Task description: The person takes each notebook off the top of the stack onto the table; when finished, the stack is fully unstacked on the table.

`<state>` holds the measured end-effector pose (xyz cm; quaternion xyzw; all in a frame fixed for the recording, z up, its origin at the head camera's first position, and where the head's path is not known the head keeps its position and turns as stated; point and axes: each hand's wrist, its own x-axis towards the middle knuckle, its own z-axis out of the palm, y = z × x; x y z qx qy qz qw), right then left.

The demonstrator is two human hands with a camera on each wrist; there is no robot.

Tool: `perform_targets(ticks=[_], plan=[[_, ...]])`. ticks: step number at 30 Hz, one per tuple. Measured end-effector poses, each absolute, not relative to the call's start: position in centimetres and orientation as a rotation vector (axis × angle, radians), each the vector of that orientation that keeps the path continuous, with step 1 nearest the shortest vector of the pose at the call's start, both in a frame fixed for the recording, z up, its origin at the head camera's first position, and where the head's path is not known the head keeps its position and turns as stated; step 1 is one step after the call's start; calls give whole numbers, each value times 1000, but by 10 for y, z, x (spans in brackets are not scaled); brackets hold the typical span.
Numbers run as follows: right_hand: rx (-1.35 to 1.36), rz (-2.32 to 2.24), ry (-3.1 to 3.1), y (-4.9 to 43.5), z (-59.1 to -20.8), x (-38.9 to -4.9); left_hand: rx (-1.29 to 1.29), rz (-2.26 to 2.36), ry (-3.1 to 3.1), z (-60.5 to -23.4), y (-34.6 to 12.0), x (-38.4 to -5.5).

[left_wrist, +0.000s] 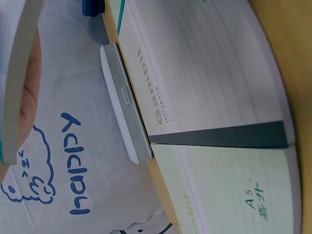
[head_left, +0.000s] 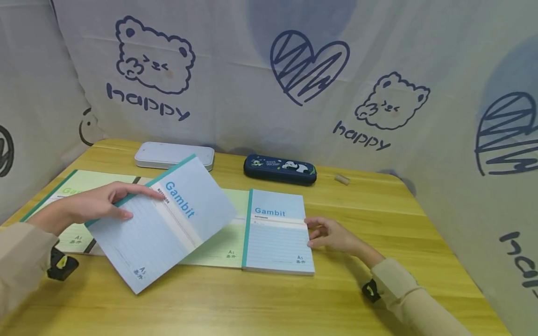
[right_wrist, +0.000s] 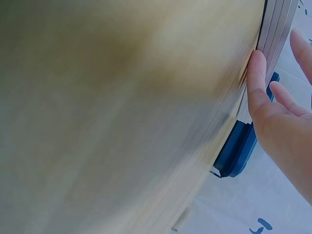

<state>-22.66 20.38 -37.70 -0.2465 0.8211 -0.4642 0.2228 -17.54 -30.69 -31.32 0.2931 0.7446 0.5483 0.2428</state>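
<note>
A light-blue Gambit notebook (head_left: 168, 224) with a teal spine is pinched by my left hand (head_left: 113, 200) along its spine edge, thumb and index finger over the cover. It is tilted above other notebooks. In the left wrist view only the edge of this notebook (left_wrist: 14, 83) shows, with the fingers partly hidden behind it. My right hand (head_left: 334, 235) touches the right side of another light-blue notebook (head_left: 277, 233). The right wrist view shows the thumb (right_wrist: 257, 80) against stacked notebook edges (right_wrist: 275, 34).
Green notebooks (head_left: 214, 256) and a beige one (left_wrist: 204, 73) with a dark spine lie in a row beneath. A white case (head_left: 174, 151), a navy panda pencil case (head_left: 279, 170) and a small eraser-like block (head_left: 342, 179) sit at the back, before a printed cloth (head_left: 235, 93).
</note>
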Motion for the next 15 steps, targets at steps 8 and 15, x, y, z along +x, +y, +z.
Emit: perform_targets(ticks=[8,15], plan=[[-662,-1282,2268,203,-379,-226,980,1406,1786,-320,-316,-170],[-661,-1275,2277,204,-379,-227,944,1274,1903,-325,-326,-162]])
